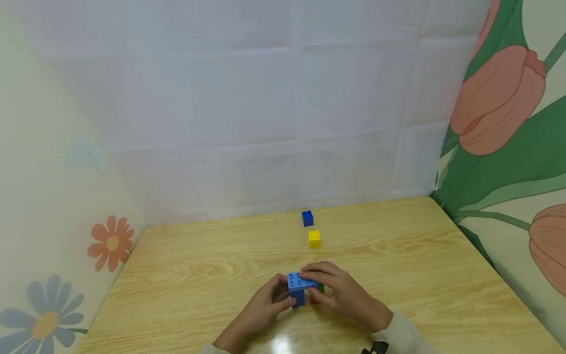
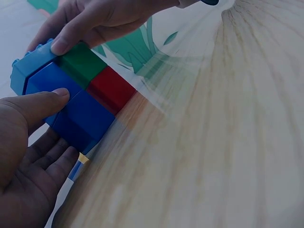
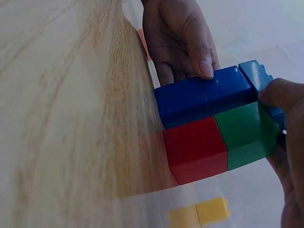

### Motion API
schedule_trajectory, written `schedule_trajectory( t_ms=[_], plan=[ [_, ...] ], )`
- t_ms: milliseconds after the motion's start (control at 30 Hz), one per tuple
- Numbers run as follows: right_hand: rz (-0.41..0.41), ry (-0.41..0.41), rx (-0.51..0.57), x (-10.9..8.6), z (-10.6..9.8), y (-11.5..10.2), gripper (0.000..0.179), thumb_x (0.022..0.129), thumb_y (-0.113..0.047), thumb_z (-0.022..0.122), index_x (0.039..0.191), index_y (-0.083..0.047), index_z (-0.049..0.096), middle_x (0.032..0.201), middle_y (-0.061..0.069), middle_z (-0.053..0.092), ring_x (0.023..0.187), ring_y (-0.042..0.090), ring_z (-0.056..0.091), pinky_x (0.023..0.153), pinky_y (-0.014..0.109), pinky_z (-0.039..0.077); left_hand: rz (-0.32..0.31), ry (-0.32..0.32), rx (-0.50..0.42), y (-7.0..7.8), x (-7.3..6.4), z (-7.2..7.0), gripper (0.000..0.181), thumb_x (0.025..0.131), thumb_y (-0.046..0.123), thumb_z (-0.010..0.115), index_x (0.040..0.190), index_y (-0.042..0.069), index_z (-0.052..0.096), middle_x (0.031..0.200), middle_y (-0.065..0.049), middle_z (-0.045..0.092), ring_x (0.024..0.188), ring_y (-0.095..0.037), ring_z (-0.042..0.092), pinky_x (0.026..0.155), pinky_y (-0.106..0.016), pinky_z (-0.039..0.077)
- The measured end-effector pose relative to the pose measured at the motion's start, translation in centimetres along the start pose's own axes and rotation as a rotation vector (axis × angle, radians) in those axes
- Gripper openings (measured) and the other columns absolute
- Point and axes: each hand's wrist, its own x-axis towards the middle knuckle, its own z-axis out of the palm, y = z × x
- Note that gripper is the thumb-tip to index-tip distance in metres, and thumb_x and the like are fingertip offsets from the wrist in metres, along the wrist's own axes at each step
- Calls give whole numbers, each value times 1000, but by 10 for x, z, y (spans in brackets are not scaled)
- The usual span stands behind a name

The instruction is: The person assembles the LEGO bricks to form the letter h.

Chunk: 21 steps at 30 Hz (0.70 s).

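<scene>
Two short stacks of toy building bricks stand side by side on the table. One is made of dark blue bricks (image 2: 88, 123); the other has a green brick (image 3: 244, 135) on top of a red brick (image 3: 194, 149). Across both tops lies a light blue studded brick (image 1: 295, 281). My left hand (image 1: 264, 301) holds the dark blue stack, thumb on its near face and fingers behind. From the right, my right hand (image 1: 347, 296) grips the light blue brick, with its thumb at the near edge and fingers over the studs, covering part of it.
Farther back on the table (image 1: 199, 255) stand a yellow brick (image 1: 314, 239) and, behind it, another dark blue brick (image 1: 307, 218). A white cloth (image 1: 265, 123) hangs along the table's far edge. Walls painted with flowers flank the table.
</scene>
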Motion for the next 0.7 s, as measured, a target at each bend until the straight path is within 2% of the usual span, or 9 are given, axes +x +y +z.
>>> schedule_trajectory(
  t_ms=[133,367,700],
  plan=[
    [-5,-6,-2,0,-1,0,46,86,-4,73,130,-7,60,130,5,56,117,19,56,97,25,49,-7,0,1,1,0,1,41,95,22,65,127,5,47,133,-15,54,126,-29,52,102,-27,45],
    [-59,-2,-4,2,-4,1,44,87,-6,72,129,-8,61,130,6,56,115,18,56,94,21,49,-6,-6,27,3,-1,1,40,95,23,65,127,6,46,134,-14,54,126,-29,51,102,-27,45],
    [-33,-24,-9,2,-5,0,38,91,-10,69,129,-9,61,129,5,56,114,16,56,92,19,49,-22,2,31,6,-2,1,40,95,23,65,126,5,46,135,-15,52,127,-29,50,103,-28,44]
  ],
)
